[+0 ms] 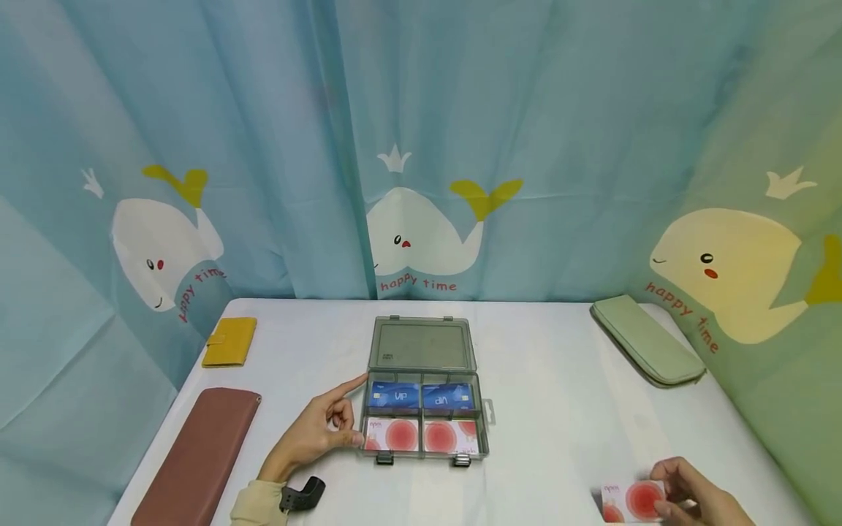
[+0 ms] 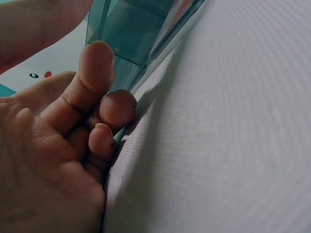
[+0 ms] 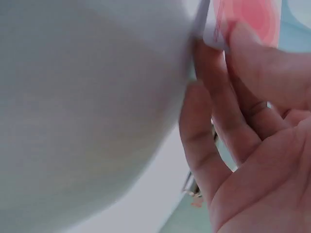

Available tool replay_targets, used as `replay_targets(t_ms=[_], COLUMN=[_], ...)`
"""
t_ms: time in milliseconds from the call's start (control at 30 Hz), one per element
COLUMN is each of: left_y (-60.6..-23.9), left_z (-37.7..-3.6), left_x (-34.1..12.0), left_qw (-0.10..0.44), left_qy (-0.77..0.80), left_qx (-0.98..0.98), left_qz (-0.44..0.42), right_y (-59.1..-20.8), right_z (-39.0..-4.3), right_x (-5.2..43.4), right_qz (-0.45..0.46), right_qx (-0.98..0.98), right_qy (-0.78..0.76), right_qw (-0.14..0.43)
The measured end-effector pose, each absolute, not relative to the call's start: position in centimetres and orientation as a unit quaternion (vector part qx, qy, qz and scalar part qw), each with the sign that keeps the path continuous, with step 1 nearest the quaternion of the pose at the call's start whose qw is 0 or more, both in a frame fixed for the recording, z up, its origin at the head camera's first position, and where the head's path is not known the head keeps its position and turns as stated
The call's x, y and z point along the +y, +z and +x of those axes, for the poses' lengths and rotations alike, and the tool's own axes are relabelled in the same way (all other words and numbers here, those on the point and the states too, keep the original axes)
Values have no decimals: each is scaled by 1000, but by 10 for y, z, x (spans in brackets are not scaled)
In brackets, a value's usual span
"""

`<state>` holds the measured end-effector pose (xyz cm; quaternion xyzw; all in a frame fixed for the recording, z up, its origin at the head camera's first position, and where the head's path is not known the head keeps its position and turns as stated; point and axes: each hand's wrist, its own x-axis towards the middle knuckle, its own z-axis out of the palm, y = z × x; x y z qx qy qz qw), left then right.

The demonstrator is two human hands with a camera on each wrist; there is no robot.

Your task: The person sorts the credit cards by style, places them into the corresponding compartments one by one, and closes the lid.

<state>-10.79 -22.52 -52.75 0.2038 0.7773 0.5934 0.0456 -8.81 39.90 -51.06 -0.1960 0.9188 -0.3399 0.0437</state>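
A translucent grey-green divided box [image 1: 487, 438] lies with its lid [image 1: 422, 345] folded back. Two blue VIP cards [image 1: 393, 394] fill its far compartments, and two white cards with red circles [image 1: 400, 435] the near ones. My left hand [image 1: 317, 432] is at the box's left side: the straight index finger reaches the far corner and the thumb touches near the front corner. Its other fingers are bent in and hold nothing. Low at the right, my right hand [image 1: 700, 497] pinches a white card with a red circle [image 1: 618, 502] between thumb and fingers.
A yellow wallet [image 1: 230, 342] and a long brown wallet [image 1: 200, 456] lie on the white table [image 1: 539, 380] at the left. At the back right is a long green wallet [image 1: 647, 340]. A blue whale-print curtain [image 1: 566, 146] hangs behind the table.
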Motion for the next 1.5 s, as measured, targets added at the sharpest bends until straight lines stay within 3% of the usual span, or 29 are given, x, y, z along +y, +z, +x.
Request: replay_targets(t_ms=[300,400,767,1133,1500], left_y=[-527,-527,-529,-529,-528], left_z=[-108,-108,-109,-109,-109], left_x=[-225,-225,-224,-224,-224], left_qw=[48,50,42,39,37], left_qy=[600,604,590,593,592], left_qx=[771,768,779,776,778], left_qz=[206,208,208,210,208], right_y=[-499,-492,-468,-472,-478], right_z=[-102,-108,-121,-130,-132], right_x=[352,334,275,251,233], right_qz=[-247,-265,-205,-235,-273], right_qx=[888,875,871,779,742], right_qy=[-377,-391,-444,-579,-606], right_qw=[-91,-106,-54,53,89])
